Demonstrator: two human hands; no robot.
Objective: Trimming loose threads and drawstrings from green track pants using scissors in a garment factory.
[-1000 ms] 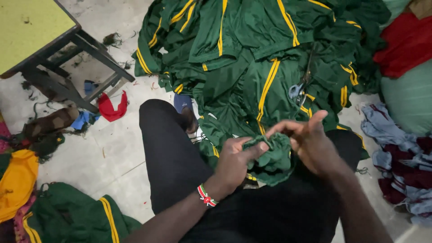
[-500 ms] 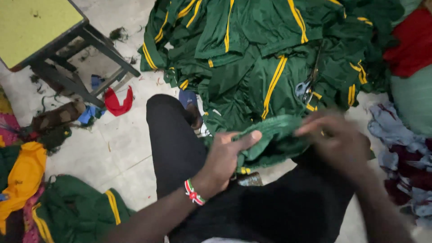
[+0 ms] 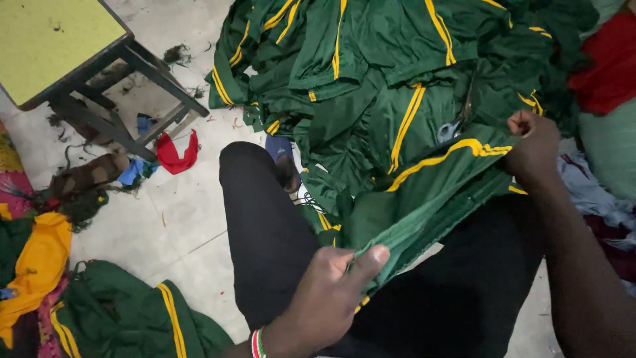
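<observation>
A green garment with yellow stripes [image 3: 424,192] is stretched across my lap between both hands. My left hand [image 3: 331,292], with a striped wristband, pinches its near lower edge. My right hand [image 3: 530,146] grips the far upper corner at the right. My legs in black trousers [image 3: 265,232] lie under the cloth. Behind it a large pile of matching green and yellow garments [image 3: 371,73] covers the floor, with a pair of scissors [image 3: 449,130] resting on it.
A stool with a yellow-green top [image 3: 53,46] stands at the upper left. Red [image 3: 175,154], blue and yellow cloth scraps [image 3: 36,265] lie on the pale tiled floor. Another green garment [image 3: 126,318] sits at lower left. Red cloth [image 3: 606,66] and a greyish bundle lie right.
My hands, close together on bunched cloth before, have pulled apart. The right hand moved up and right, the left down, spreading the garment out flat between them.
</observation>
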